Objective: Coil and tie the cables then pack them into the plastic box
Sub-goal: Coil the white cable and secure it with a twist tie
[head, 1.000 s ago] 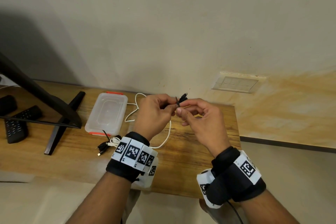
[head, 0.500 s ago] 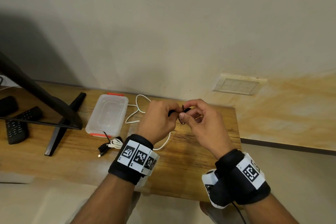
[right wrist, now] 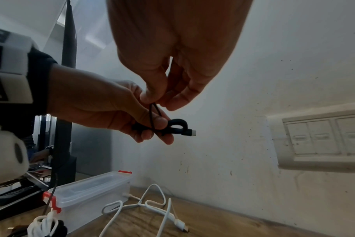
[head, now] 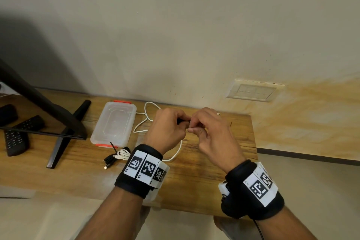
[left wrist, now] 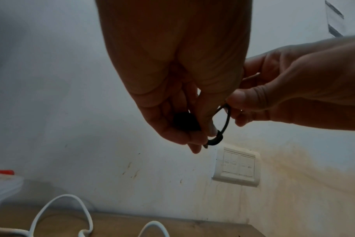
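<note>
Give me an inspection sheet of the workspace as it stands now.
Surface: wooden table, against the wall.
Job's things: plastic box, lid on; tied bundle beside it.
Clutter: remotes, monitor stand.
Grips: left hand holds the coiled black cable; right hand pinches a thin black tie round it.
Cables: white cable loose on the table.
Surroundings: switch plate on the wall.

Open wooden tabletop [head: 214,161] is left bare at right near the edge; leftward passage is blocked by a loose white cable [head: 145,121], the plastic box [head: 115,122], tied cable bundles [head: 118,157] and a monitor stand [head: 64,132].
</note>
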{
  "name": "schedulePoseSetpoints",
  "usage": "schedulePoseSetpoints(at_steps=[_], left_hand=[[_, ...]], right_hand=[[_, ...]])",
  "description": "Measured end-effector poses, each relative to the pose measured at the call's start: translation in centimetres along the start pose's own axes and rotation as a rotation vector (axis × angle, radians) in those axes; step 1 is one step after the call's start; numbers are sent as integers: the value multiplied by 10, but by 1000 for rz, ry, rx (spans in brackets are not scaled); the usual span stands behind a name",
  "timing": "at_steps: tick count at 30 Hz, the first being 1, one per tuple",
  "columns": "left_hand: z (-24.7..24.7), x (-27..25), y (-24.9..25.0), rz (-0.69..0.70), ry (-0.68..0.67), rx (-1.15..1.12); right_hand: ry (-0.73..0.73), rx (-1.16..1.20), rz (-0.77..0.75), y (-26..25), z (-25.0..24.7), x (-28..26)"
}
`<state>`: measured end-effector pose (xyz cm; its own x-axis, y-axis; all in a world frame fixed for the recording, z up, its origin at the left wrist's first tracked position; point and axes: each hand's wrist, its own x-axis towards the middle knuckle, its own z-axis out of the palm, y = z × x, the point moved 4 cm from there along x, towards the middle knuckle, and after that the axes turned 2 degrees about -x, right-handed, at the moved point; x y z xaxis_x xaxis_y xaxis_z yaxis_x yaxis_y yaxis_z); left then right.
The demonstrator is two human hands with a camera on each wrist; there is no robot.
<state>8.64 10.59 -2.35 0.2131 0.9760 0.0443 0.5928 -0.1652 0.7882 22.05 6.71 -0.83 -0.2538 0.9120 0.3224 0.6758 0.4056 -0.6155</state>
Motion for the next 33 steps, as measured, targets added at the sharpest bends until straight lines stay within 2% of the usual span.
schedulePoseSetpoints(at_steps=[22,26,33], left_hand=[[0,1,-5,-46,-28,67],[0,0,-4,-45,-34,84],[2,2,-10,-50,-43,48]], right_hand=[[-154,-161,51,2,7,2],[-184,-151,30,0,9,1],[-187,-115,104,4,7,0]])
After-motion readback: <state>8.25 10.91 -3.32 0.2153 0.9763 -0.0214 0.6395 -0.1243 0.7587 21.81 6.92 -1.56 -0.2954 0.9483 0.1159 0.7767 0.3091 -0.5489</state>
